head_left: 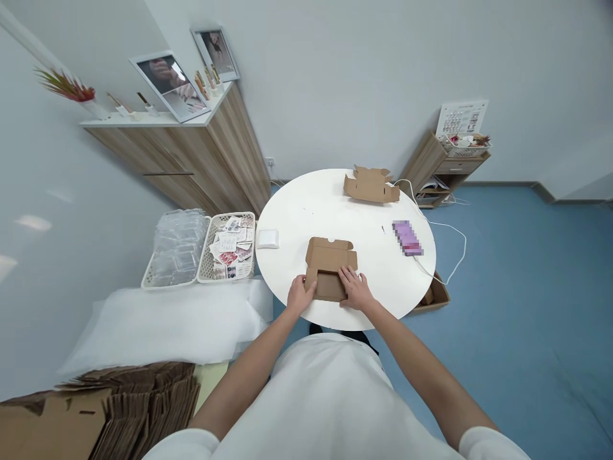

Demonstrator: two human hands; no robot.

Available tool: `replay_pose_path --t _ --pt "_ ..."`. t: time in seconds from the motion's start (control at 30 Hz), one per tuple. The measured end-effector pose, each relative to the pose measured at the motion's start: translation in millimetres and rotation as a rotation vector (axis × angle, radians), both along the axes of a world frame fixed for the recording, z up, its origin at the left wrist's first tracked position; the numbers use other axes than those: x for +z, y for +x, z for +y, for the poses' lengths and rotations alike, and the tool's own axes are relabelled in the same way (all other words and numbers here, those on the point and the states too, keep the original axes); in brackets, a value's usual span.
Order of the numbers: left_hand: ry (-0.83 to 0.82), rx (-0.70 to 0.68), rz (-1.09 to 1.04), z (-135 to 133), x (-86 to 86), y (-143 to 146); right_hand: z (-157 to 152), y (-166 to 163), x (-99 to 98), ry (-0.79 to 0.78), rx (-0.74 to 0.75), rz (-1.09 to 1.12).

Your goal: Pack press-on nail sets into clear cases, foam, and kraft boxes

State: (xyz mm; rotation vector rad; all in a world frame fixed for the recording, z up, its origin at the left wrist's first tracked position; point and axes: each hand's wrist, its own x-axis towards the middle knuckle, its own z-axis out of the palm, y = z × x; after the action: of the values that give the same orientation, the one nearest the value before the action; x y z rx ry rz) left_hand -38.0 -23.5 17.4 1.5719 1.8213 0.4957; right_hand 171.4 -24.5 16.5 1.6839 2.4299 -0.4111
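A small brown cardboard mailer box (330,262) lies partly folded on the round white table (306,211), near its front edge. My left hand (299,296) grips the box's left front corner, fingers curled on its side wall. My right hand (355,289) rests on the box's front panel with fingers stretched flat, pressing it down. The box's lid flap stands open toward the back.
A second folded cardboard box (371,185) sits at the table's far edge. A phone (407,237) with a white cable and a small white pad (267,238) lie on the table. Baskets (228,248) with cards and plastic stand at left; flat cardboard (119,409) is stacked at lower left.
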Motion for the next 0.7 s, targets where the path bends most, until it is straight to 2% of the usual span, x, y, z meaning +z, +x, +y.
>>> replay_pose_path --t 0.13,0.37,0.7 --pt "-0.111 -0.007 0.053 9.7 0.1 -7.7 0.3 2.4 3.2 -0.02 0.053 -0.009" --pt "-0.214 -0.101 0.117 25.2 0.6 -14.8 4.1 8.9 12.1 -0.05 0.125 0.008" --pt "-0.291 -0.19 0.183 33.7 -2.3 -12.4 5.3 14.0 6.1 -0.007 0.178 -0.012"
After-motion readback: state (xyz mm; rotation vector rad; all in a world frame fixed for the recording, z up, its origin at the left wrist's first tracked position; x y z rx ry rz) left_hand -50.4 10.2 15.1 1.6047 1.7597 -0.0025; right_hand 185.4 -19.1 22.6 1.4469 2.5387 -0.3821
